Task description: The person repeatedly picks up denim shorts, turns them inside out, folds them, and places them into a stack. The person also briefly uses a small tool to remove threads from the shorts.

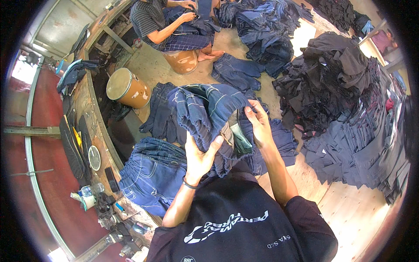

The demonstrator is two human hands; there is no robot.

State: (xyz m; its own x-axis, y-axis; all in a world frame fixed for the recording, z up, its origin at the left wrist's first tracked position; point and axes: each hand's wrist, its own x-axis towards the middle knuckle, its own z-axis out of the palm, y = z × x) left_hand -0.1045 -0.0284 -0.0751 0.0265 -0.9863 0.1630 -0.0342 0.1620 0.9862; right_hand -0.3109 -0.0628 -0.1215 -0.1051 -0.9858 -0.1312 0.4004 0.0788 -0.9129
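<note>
A bunched blue denim garment (209, 109) with a gathered, elastic-looking waistband and pale stitching is held up in front of my chest. My left hand (201, 153) grips its near left side, thumb on top and fingers hidden beneath the cloth. With thumb and fingers, my right hand (259, 124) pinches the right edge of the waistband. Between my hands the garment gapes, and a light green and beige lining (238, 137) shows inside. Folded blue denim trousers (152, 170) with the same gathered waist lie just left of my left forearm.
Dark cloth is heaped (327, 83) at right, above stacked grey pieces (362, 148). A denim pile (266, 26) lies at the back. A person (157, 26) sits on a brown drum (181, 62), handling dark cloth. Another drum (126, 87) stands beside the curved wooden table (94, 131), which carries a phone (111, 180) and bottles.
</note>
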